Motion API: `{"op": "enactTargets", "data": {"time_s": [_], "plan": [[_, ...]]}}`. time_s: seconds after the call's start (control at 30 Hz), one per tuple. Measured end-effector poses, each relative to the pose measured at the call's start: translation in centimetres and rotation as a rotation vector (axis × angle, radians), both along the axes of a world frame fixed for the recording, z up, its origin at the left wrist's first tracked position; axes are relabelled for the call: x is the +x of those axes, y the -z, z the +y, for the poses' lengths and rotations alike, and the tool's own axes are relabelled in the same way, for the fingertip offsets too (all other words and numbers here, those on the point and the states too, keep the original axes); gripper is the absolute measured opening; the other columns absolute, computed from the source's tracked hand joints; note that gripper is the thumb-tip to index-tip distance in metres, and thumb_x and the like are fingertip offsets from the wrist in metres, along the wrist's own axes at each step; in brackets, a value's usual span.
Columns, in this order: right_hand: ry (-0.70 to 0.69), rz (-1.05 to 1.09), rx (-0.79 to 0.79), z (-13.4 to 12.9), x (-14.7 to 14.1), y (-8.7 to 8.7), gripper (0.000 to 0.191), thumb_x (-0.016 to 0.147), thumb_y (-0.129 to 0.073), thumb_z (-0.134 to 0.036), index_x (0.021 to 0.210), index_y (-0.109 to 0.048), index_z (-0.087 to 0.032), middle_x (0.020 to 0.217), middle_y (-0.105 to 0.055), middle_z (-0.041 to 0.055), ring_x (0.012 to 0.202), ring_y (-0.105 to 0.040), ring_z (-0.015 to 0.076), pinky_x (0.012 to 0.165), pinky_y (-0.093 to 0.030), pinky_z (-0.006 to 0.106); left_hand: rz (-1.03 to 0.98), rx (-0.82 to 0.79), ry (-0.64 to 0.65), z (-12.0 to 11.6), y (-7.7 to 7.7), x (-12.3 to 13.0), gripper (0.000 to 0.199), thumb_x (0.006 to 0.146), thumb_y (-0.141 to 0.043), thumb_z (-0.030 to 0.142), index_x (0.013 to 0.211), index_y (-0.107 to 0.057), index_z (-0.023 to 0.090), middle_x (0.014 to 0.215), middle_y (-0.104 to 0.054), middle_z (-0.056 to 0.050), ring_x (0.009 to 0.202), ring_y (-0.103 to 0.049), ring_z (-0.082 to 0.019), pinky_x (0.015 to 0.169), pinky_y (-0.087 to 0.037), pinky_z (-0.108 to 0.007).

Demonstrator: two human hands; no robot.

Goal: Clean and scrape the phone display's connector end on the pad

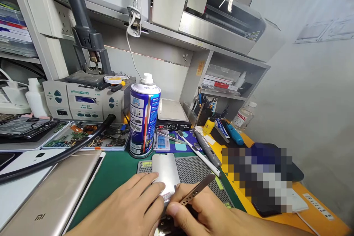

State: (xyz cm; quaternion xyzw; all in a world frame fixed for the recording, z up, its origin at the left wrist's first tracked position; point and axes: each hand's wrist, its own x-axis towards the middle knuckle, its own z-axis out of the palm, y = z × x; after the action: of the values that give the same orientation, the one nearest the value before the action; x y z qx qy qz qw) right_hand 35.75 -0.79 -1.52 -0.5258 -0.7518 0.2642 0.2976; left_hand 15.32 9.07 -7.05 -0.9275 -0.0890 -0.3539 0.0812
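A phone-shaped device with a silvery plate lies on a dark perforated mat at the bottom centre. My left hand rests on its left side, fingers spread, their tips touching the silvery surface. Pinched in my right hand is a flat metal tool with small holes, its wide end pointing up and right. The lower end of the tool is hidden by my fingers, close to the device's lower part, where some inner parts show.
A blue spray can stands behind the device. Phones and a tray of circuit boards lie left. A white brush and grey pen-shaped tool lie right. A black hose crosses the left side.
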Motion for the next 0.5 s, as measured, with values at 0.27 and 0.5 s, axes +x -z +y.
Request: {"op": "enactTargets", "data": {"time_s": [0.27,0.5], "plan": [[0.006,-0.017,-0.035,-0.1,0.1,0.1,0.016,0.103,-0.055,-0.030,0.096,-0.066,-0.020,0.080,-0.069,0.0035,0.068,-0.064,0.0147,0.062,-0.052,0.019,0.055,-0.039,-0.002,-1.0,-1.2,-0.8,0.043,0.114,-0.034,0.028,0.100,-0.074,0.019,0.106,-0.077,-0.006,0.103,-0.070,-0.027,0.098,-0.052,-0.041],[-0.012,0.001,0.001,0.0,0.1,0.5,0.015,0.103,-0.055,-0.028,0.096,-0.065,-0.019,0.078,-0.066,0.0021,0.065,-0.060,0.0133,0.059,-0.049,0.018,0.049,-0.045,-0.002,-1.1,-1.4,-1.0,0.042,0.114,-0.035,0.027,0.100,-0.074,0.019,0.103,-0.077,-0.005,0.100,-0.070,-0.026,0.096,-0.053,-0.039]]}}
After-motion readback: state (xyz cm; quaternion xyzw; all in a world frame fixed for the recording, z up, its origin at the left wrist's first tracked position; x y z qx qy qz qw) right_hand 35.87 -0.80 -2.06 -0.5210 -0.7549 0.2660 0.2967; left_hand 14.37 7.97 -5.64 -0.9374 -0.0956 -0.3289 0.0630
